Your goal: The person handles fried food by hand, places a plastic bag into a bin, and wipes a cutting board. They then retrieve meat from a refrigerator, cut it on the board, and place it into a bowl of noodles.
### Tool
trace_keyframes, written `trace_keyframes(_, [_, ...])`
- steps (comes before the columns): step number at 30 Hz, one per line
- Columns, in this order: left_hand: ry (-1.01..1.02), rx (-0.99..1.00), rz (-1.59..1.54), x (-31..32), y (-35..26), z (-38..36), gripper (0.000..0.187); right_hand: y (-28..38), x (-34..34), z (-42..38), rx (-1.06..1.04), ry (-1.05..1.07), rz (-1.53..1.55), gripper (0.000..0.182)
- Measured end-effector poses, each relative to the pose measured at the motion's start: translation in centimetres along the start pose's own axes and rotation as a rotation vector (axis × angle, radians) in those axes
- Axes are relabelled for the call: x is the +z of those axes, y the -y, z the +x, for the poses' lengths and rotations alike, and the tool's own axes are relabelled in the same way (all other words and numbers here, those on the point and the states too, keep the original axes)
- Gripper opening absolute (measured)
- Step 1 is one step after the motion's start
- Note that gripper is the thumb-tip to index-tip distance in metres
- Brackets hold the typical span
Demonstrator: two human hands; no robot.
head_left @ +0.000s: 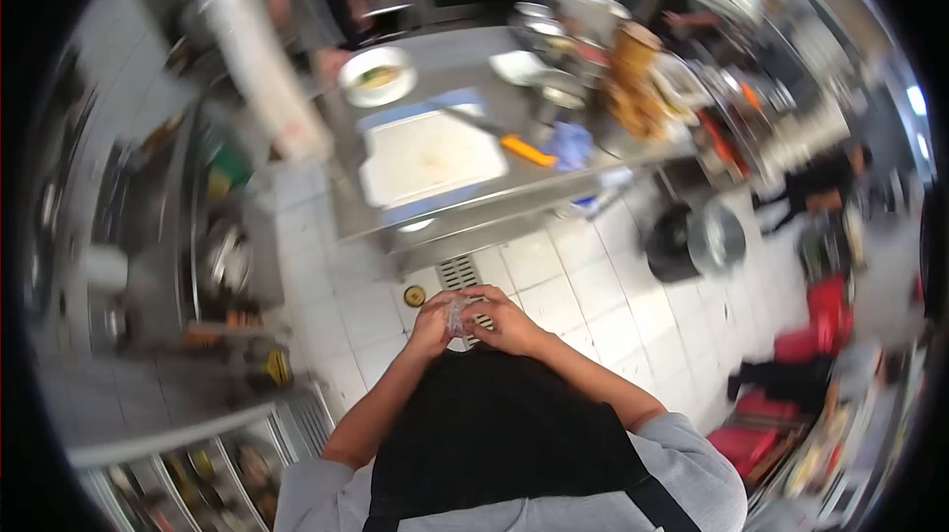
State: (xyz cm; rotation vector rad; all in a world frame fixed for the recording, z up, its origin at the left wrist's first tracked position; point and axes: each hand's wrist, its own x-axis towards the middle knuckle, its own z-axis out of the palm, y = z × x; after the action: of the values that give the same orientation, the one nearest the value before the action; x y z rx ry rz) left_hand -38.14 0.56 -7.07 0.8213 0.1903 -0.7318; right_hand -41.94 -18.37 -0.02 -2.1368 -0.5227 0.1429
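Close in front of my black apron, both hands are together at waist height. My left hand [430,325] has its fingers curled round a small crumpled clear piece that looks like plastic film [457,316]. From the other side, my right hand [506,322] closes its bent fingers on the same piece. What the film may wrap is too small and blurred to make out. Beyond the hands, on the steel counter, lie a white cutting board [433,158] on a blue cloth and a knife with an orange handle [527,150].
A white bowl with food [378,77] stands at the counter's back left. A crumpled blue cloth [570,145] is beside the knife. Dark bins [672,243] stand on the tiled floor at right. Open food compartments [208,478] are at lower left. Other people work at far right.
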Motion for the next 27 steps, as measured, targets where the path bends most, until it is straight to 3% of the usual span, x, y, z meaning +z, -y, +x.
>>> trace_keyframes(3, [0.094,-0.058,0.188,3.2,3.8,6.3,0.015,1.3,-5.7,-6.4,0.218,-0.262,0.112,0.044])
trace_keyframes(5, [0.189,-0.106,0.301,7.4,6.4,8.3,0.015,-0.6,-6.2,-10.1,0.172,-0.394,-0.052,0.048])
trace_keyframes(7, [0.180,-0.344,0.140,15.0,8.7,9.5,0.019,-2.8,-7.6,-12.7,0.265,-0.550,0.032,0.043])
trace_keyframes(8, [0.365,-0.447,0.166,17.7,9.3,10.5,0.022,-4.1,-8.4,-14.0,0.279,-0.701,-0.206,0.036])
trace_keyframes(10, [0.548,-0.635,0.089,21.9,9.8,11.6,0.029,-7.6,-8.8,-16.6,0.310,-0.841,-0.240,0.034])
trace_keyframes(11, [0.739,-0.657,0.189,23.8,9.8,11.9,0.039,-8.9,-9.2,-18.1,0.306,-0.929,-0.257,0.033])
trace_keyframes(12, [0.828,-0.599,0.363,26.1,9.8,11.5,0.048,-9.5,-9.4,-19.1,0.328,-0.989,-0.270,0.033])
trace_keyframes(13, [0.860,-0.652,0.340,27.6,9.8,11.2,0.048,-10.2,-9.4,-19.5,0.350,-1.050,-0.290,0.033])
trace_keyframes(14, [0.832,-0.712,0.368,27.0,10.7,12.8,0.050,-9.3,-10.0,-19.2,0.421,-1.153,0.051,0.032])
trace_keyframes(15, [0.845,-0.761,0.413,25.7,11.9,15.0,0.053,-9.2,-10.4,-20.0,0.337,-1.142,-0.341,0.029])
trace_keyframes(16, [0.821,-0.716,0.490,25.7,13.1,16.2,0.049,-10.8,-9.6,-20.2,0.339,-1.211,-0.367,0.029])
trace_keyframes(18, [0.753,-0.633,0.605,24.6,16.1,19.5,0.031,-13.9,-9.0,-21.1,0.459,-1.094,-0.085,0.034])
trace_keyframes(21, [0.869,-0.593,0.730,24.2,20.1,25.6,0.021,-13.9,-10.7,-22.8,0.500,-1.027,0.191,0.042])
trace_keyframes(22, [1.248,-0.257,1.120,21.1,22.9,32.2,0.022,-11.9,-12.2,-23.4,0.621,-1.073,0.305,0.053])
trace_keyframes(23, [1.516,0.241,1.426,18.5,25.3,38.1,0.024,-11.2,-13.2,-23.9,0.657,-1.137,0.286,0.053])
trace_keyframes(24, [1.406,-0.253,1.236,18.8,26.0,39.9,0.011,-10.6,-14.0,-24.7,0.688,-1.216,0.235,0.057])
trace_keyframes(25, [1.169,-0.664,1.036,19.3,26.6,41.5,0.009,-10.1,-14.6,-25.4,0.721,-1.291,0.179,0.062])
trace_keyframes(27, [0.987,-0.852,0.993,25.4,24.6,38.7,0.016,-10.9,-15.7,-25.8,0.828,-1.351,0.119,0.066])
